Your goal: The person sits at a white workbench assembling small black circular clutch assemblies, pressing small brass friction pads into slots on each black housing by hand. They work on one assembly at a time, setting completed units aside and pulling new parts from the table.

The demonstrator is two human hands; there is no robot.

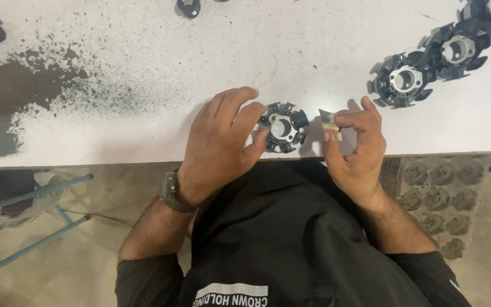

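1. The left hand [223, 145] steadies a round black slotted part [283, 127] at the near edge of the white worktop [143, 51]; its grip is closed on the part's left rim
2. The right hand [354, 149] pinches a small grey-and-tan insert [329, 120] between thumb and forefinger, just right of the part, not yet touching it
3. Judging by this, the insert remains to be fitted
4. Three similar black parts [404, 79] lie in a row at the far right, apparently handled already; I cannot tell how they differ

black round slotted part [283, 127] with a pale bore — flat on the white table edge; small grey-tan piece [329, 119] held just beside it.
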